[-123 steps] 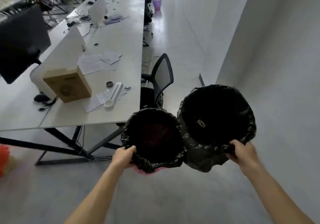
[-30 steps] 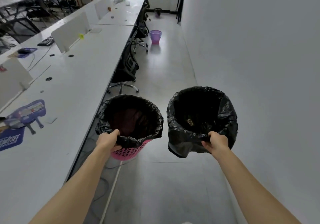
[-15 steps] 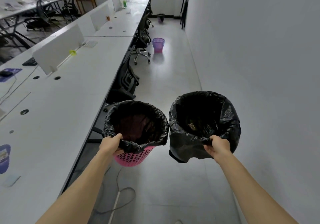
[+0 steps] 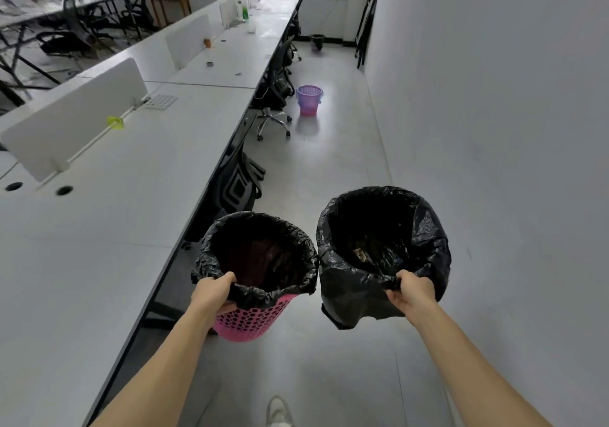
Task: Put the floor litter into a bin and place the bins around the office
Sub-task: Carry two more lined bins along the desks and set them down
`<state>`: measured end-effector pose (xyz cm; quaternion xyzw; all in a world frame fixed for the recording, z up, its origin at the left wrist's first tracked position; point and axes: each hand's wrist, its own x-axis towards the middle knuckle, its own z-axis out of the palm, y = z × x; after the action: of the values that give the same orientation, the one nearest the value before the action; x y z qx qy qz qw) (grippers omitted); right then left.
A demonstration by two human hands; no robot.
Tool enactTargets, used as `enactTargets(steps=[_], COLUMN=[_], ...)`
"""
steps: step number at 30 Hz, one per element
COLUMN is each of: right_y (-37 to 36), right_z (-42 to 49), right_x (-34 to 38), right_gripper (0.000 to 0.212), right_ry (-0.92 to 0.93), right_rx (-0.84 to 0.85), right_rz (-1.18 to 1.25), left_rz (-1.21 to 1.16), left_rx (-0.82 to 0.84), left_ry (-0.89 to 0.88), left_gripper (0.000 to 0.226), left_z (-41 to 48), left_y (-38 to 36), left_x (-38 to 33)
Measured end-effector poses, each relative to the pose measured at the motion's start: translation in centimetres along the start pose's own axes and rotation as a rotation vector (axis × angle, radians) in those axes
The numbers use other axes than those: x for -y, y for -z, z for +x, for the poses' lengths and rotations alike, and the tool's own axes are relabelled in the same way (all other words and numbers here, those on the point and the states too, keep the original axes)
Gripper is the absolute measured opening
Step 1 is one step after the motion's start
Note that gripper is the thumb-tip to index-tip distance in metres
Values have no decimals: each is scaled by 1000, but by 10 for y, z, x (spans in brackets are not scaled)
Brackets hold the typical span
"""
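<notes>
Grey smooth floor runs ahead of you as a narrow aisle between the long white desk and the plain white wall. Your left hand grasps the near rim of the pink perforated plastic bin, which is lined with crinkled black film. Your right hand grasps the rim of the round bin wrapped in a glossy black bag, with a small litter scrap inside. Both bins hang upright before you, just beside each other, above the floor. I judge your left hand is nearer the desk side for setting down. The purple mesh bin stands well ahead.
</notes>
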<state>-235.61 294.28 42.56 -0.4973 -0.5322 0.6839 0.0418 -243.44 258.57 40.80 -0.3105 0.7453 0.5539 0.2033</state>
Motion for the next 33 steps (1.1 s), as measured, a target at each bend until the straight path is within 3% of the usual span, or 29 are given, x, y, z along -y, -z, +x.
enactTargets(steps=[4, 8, 18, 26, 33], right_y=[-58, -100, -197, -276, -342], right_z=[55, 102, 275, 419, 516], right_x=[54, 98, 209, 298, 310], right_gripper=[21, 29, 29, 20, 11], right_ry=[1, -13, -44, -85, -155], right_rx=[-22, -69, -30, 7, 26], right_rz=[-21, -16, -49, -240, -417], left_rz=[20, 64, 121, 150, 224], left_rx=[34, 36, 23, -52, -87], left_ry=[13, 13, 18, 161, 257], left_gripper=[24, 24, 27, 38, 27], left_z=[62, 114, 237, 324, 411], left_y=[-20, -37, -129, -202, -245], left_x=[-73, -141, -284, -354, -369])
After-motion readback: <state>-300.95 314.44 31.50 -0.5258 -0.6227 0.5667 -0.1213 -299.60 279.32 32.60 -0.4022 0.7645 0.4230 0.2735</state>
